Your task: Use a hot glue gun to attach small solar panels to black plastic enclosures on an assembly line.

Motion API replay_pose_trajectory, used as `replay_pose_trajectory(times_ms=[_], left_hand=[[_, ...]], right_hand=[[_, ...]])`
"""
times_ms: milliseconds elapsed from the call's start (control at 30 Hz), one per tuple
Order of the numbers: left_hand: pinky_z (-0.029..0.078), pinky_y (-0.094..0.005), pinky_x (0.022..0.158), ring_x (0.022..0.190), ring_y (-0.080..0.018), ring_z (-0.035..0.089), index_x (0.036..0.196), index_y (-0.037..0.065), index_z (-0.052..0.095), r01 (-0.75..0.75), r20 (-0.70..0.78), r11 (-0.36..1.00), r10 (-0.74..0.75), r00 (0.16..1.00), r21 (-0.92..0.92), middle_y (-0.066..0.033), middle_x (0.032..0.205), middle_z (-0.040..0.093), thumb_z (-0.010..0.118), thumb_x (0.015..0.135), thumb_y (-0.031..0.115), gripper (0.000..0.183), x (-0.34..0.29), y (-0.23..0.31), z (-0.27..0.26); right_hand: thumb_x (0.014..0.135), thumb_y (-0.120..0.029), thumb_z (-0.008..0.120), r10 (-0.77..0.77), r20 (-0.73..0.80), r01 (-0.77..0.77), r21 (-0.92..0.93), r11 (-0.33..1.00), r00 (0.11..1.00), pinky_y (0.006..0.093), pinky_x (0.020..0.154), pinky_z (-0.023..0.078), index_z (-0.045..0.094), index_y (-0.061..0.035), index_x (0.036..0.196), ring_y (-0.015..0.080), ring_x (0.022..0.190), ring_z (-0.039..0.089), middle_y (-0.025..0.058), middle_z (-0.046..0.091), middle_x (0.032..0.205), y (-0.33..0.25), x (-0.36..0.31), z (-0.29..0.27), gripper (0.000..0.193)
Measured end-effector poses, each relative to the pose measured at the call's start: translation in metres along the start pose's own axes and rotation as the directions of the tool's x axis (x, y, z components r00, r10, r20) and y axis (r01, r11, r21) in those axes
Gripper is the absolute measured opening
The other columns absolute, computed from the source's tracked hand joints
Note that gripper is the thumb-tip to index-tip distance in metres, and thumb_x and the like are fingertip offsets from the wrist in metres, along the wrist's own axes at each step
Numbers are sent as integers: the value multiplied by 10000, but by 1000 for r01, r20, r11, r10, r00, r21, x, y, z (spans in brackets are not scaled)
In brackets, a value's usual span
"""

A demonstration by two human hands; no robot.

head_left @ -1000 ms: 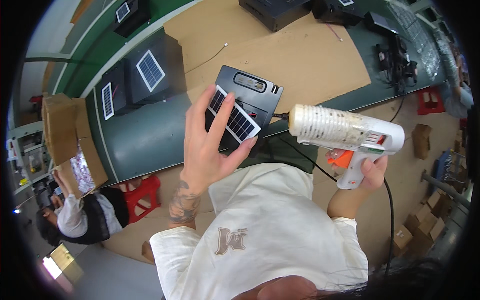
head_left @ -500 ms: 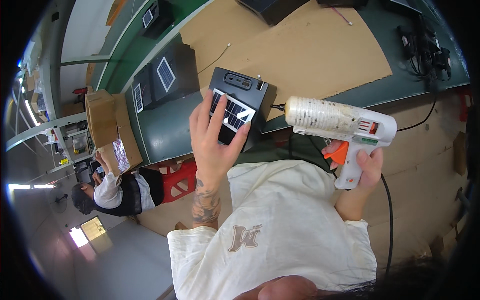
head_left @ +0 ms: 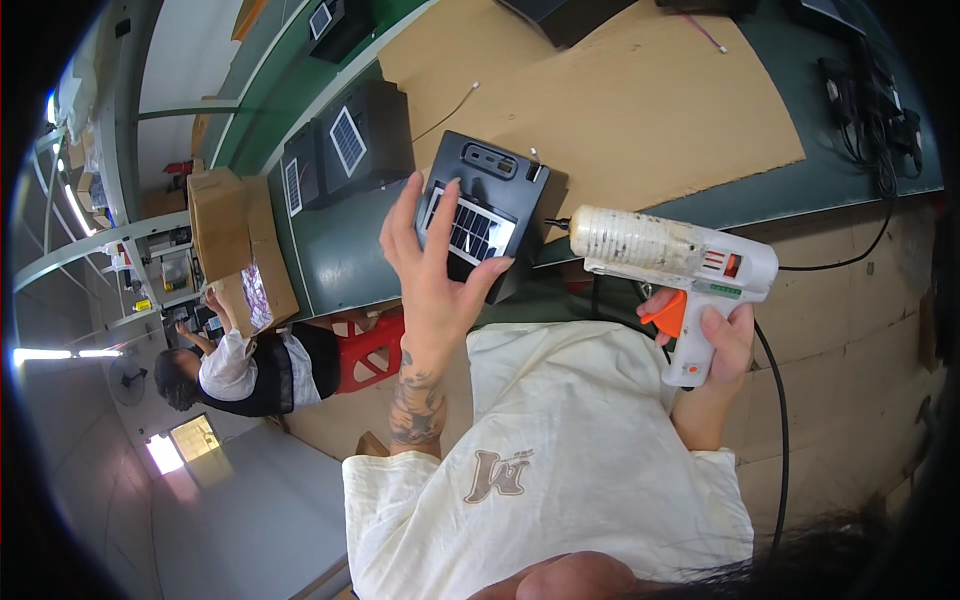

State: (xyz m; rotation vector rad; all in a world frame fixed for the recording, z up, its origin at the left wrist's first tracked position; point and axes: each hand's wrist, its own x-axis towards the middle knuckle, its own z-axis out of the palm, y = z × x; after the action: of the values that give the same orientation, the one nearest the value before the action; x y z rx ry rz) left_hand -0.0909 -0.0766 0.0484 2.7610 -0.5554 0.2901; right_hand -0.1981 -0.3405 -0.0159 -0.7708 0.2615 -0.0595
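My left hand (head_left: 437, 268) is spread over a black box-shaped device (head_left: 489, 188). Its index finger and thumb lie across a small white-framed solar panel (head_left: 473, 232) on the device's face; whether they touch it, I cannot tell. Slots and a small port row sit at the device's far end. In my right hand (head_left: 728, 345) is a white hot glue gun (head_left: 690, 262) with an orange trigger, its fingers wrapped round the handle. The gun's dark nozzle points left, close to the device's right side.
Cardboard (head_left: 620, 110) covers part of the green table (head_left: 350, 245). More black devices with solar panels (head_left: 347, 140) stand to the left, near an open carton (head_left: 232, 225). Black cables (head_left: 880, 150) lie at right. Another person (head_left: 262, 370) sits by a red stool (head_left: 370, 352).
My left hand's fingers have spread and lifted a little from the solar panel. The glue gun remains beside the device, tilted slightly differently. The whole view has shifted a little.
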Motion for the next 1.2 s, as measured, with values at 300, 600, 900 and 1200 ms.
replay_pose_trajectory(times_ms=[300, 600, 900, 1200], left_hand=[[361, -502, 1088, 1271, -345, 518, 1250, 72, 644, -451, 244, 887, 462, 853, -104, -130, 1382, 543, 759, 772, 389, 584, -6, -27, -27], [247, -570, 1146, 1345, -316, 460, 1303, 78, 602, -421, 369, 895, 445, 816, -148, -100, 1379, 562, 826, 681, 333, 709, 3, -37, -20], [38, -719, 1105, 1348, -313, 444, 1318, 81, 585, -433, 253, 890, 455, 854, -141, -61, 1399, 545, 796, 707, 448, 743, -20, -43, -4], [259, -616, 1099, 1339, -467, 364, 1226, 128, 654, -383, -85, 915, 374, 923, -131, -62, 1323, 598, 821, 657, 371, 640, -23, -46, 34]], right_hand=[[813, -250, 592, 3, -123, -1, 13, 1000, 992, 358, 559, 568, 452, 146, 1241, 326, 651, 671, 269, 663, 861, 1, -1, 6, 600], [839, -276, 598, -38, -178, 42, 16, 999, 983, 348, 530, 560, 431, 133, 1269, 350, 710, 674, 264, 647, 878, 9, -2, 10, 616], [917, -263, 531, -182, -115, 201, 183, 962, 977, 451, 678, 573, 390, 100, 1316, 337, 694, 638, 234, 605, 925, 21, -1, -9, 558], [983, -301, 496, -158, -137, 198, 372, 907, 978, 388, 725, 573, 408, 36, 1358, 361, 1095, 590, 196, 582, 1162, 19, 38, -5, 512]])
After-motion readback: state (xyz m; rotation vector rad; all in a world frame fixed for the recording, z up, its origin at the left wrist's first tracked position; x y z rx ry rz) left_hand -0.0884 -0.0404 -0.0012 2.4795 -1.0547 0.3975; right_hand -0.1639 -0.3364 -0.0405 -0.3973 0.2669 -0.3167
